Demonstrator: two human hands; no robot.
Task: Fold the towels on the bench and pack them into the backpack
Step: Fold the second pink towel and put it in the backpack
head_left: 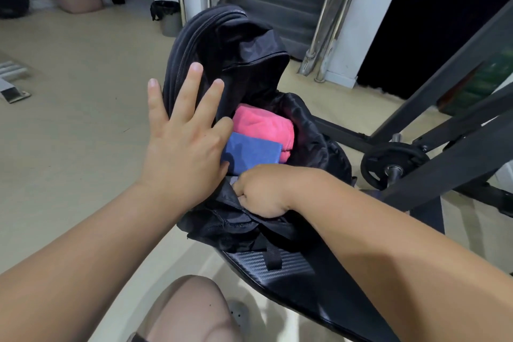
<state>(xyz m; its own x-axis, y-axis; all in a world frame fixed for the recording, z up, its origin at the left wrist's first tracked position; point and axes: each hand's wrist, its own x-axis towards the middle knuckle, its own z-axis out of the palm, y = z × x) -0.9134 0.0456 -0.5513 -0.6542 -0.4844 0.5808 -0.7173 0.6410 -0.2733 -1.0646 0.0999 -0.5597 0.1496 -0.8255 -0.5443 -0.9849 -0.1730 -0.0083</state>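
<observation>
Packing nears completion: pink towel and blue towel are lodged in the backpack, which is braced by spread fingers of the left hand and gripped at its rim by the right hand; zipping is called for

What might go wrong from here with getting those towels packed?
1. The backpack sits near the edge of the bench. The right hand grips its near rim, and a tug might drag it off.
2. The blue towel lies high in the opening, against the pink towel, so it may catch in the zip or come unfolded.
3. Only the open left hand props the flap, which could flop shut.
</observation>
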